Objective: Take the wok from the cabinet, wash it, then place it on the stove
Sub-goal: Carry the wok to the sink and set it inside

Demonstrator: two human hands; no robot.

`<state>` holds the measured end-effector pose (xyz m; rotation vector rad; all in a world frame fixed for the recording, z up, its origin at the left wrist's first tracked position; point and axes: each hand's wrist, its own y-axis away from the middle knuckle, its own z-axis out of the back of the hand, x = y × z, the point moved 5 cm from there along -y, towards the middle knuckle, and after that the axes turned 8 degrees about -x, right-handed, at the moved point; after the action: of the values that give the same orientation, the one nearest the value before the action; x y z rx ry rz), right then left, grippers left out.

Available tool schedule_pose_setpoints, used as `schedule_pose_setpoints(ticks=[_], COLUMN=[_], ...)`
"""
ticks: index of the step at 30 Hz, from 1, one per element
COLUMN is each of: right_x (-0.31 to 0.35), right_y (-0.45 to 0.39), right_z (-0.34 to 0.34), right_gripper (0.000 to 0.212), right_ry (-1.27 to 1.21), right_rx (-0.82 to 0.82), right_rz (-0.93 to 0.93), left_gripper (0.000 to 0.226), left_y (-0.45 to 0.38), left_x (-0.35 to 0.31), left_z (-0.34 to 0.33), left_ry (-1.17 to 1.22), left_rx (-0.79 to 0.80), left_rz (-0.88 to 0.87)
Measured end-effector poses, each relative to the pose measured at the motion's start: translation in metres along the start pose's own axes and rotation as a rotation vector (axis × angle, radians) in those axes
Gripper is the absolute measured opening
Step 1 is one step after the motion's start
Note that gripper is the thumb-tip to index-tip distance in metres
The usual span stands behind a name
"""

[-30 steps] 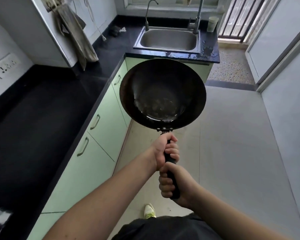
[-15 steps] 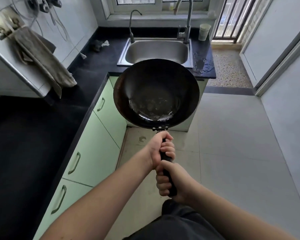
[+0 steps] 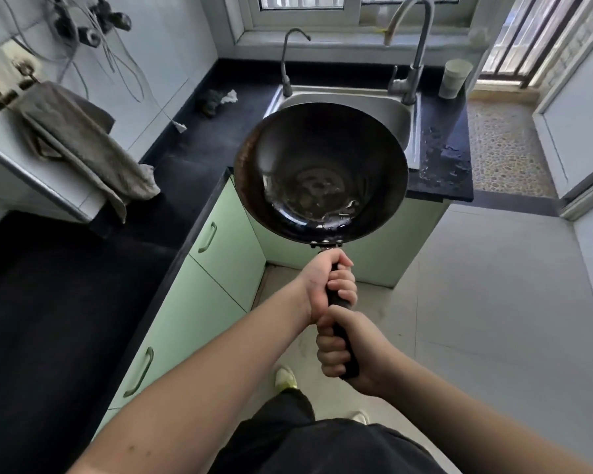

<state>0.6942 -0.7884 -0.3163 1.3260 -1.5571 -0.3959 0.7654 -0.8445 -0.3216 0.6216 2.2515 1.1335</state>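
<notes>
Head view: the wok (image 3: 320,172) fills the centre of the frame, carried in the air, its far rim in front of the sink (image 3: 399,112) at upper centre. Both hands are wrapped tight round the black handle (image 3: 338,301): the left hand (image 3: 326,287) nearer the bowl, the right hand (image 3: 348,350) below it toward the handle's end. The bowl tilts toward the camera, and a wet-looking sheen lies in its lowest part; whether that is water or oil I cannot tell from here. The tall tap (image 3: 413,46) rises behind the sink, a smaller tap (image 3: 286,61) at its left, a cup (image 3: 456,78) at upper right on the black worktop (image 3: 192,159). A towel (image 3: 83,145) hangs at left. No stove is in frame.

Judging by this, the wok is on its way to the sink for washing. The risks ahead: the wide rim could knock the tall tap or the cup as it goes in, since both stand close to the basin. Tilted as it is, any liquid inside could spill onto the floor (image 3: 493,302) before it gets there. The wet patches on the worktop right of the sink suggest slippery handling once water runs.
</notes>
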Motion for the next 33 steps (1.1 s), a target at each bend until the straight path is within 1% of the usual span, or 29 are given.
schedule_pose_setpoints(ticks=[10,15,19,22,26,33], right_x=[0.088,0.127,0.153,0.17,0.205,0.272], right_y=[-0.085,-0.122,-0.145,-0.158,-0.173,-0.207], right_z=[-0.046,-0.067,-0.075,-0.075,-0.063,-0.029], right_gripper=[0.033,0.03,0.035,0.033,0.031,0.032], right_ry=[0.036,0.0,-0.051,-0.121,-0.192,-0.201], right_rx=[-0.091,-0.163,-0.184,-0.196,-0.181,-0.156], right_rz=[0.021,0.029,0.006,-0.014,-0.046,-0.099], left_gripper=[0.037,0.041,0.041,0.043,0.034,0.033], left_y=[-0.046,-0.065,-0.082,-0.096,-0.116,-0.164], left_x=[-0.123,-0.177,-0.21,-0.225,-0.249,-0.293], left_z=[0.013,0.016,0.012,0.004,-0.018,-0.06], left_ry=[0.067,0.032,0.011,0.001,0.025,0.069], left_rx=[0.082,0.088,0.062,0.067,0.054,-0.019], left_rz=[0.061,0.114,0.154,0.177,0.173,0.153])
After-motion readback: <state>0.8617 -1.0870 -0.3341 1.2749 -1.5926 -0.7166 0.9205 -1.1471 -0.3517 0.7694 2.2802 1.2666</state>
